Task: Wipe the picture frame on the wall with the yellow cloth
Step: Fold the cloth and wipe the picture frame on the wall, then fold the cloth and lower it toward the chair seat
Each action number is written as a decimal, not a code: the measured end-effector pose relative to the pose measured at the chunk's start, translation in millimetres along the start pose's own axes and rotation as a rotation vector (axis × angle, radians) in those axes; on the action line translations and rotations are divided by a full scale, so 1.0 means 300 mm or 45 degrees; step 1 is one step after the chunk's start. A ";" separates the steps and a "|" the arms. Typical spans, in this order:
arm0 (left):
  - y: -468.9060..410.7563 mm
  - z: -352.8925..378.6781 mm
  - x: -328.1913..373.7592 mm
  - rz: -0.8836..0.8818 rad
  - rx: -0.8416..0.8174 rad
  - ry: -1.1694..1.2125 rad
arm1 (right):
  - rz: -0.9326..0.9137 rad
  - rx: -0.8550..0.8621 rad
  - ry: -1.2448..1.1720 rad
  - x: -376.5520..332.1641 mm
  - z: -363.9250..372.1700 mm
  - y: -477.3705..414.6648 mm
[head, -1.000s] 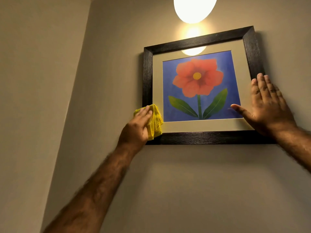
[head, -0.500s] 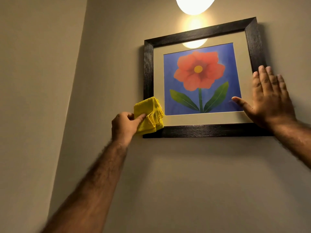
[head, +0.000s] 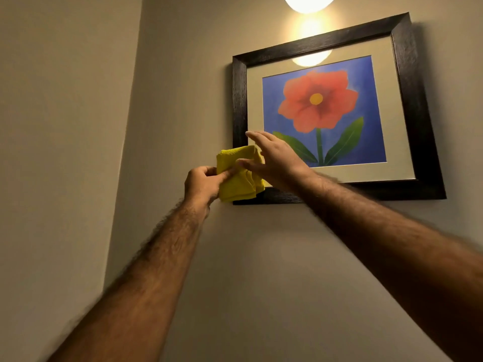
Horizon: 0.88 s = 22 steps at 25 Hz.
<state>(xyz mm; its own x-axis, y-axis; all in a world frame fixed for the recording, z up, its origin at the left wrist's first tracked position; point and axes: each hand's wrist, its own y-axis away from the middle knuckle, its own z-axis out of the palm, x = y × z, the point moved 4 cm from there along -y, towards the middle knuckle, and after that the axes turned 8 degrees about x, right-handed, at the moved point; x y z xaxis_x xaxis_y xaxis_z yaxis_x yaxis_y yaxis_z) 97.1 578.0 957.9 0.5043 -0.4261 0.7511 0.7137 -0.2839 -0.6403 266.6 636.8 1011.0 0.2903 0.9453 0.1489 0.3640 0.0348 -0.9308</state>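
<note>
— Hands first: why are both at one corner?

— Left hand (head: pixel 202 184) pinches the folded yellow terry cloth (head: pixel 239 176) between thumb and fingers (head: pixel 209 171), holding it against the lower left corner of the dark wooden picture frame (head: pixel 413 100) hung on the beige wall (head: pixel 261 270), under a glowing lamp (head: pixel 308 2).

— And the right hand (head: pixel 277 158)?

— Fingers spread open, thumb touching the cloth. I judge it is about to take or refold it, so a clean face meets the wood.
</note>
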 end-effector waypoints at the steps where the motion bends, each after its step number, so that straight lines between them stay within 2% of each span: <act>1: 0.010 -0.014 0.004 0.020 -0.034 0.030 | 0.048 -0.053 0.006 -0.008 0.014 -0.014; 3: 0.030 -0.051 0.011 0.076 -0.079 0.033 | 0.137 -0.125 -0.020 -0.004 0.024 -0.026; 6: 0.058 -0.129 0.007 0.101 -0.089 0.018 | 0.406 -0.214 -0.407 0.011 0.044 -0.007; 11: 0.159 -0.322 -0.116 -0.132 -0.215 0.233 | 0.704 -0.347 -0.979 -0.107 0.173 0.088; 13: 0.222 -0.444 -0.203 -0.198 -0.124 0.251 | 0.779 -0.457 -1.168 -0.189 0.273 0.169; 17: 0.365 -0.744 -0.399 -0.295 0.209 0.244 | 0.961 -0.715 -1.517 -0.413 0.565 0.400; 22: 0.619 -1.185 -0.726 -0.593 0.370 0.045 | 1.140 -1.084 -1.701 -0.786 0.983 0.763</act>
<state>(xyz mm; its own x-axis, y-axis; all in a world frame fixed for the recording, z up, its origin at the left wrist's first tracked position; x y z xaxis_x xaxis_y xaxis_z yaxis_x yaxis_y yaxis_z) -53.1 312.7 618.2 0.0902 -0.3423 0.9353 0.9649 -0.2024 -0.1672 20.6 517.6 664.5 -0.0387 0.1942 -0.9802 0.9404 -0.3247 -0.1015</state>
